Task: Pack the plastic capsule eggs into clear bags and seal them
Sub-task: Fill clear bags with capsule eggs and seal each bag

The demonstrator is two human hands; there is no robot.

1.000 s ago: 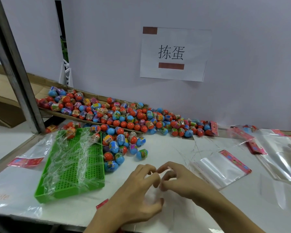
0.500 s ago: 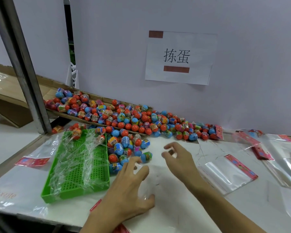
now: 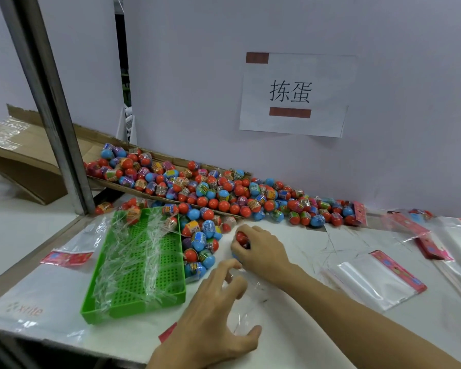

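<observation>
**Right hand on eggs, left hand on bag**

The right hand [image 3: 261,251] curls around a red capsule egg [image 3: 241,237] mid-table, just beside the egg pile [image 3: 201,242]. The left hand [image 3: 213,323] pinches a clear bag [image 3: 246,302] near the table's front edge, beside the green tray [image 3: 133,304].

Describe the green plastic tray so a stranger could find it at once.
Start at the white table and look left of the left hand. The green perforated plastic tray lies there flat, strewn with clear plastic strips; nothing else is green and rectangular.
</observation>
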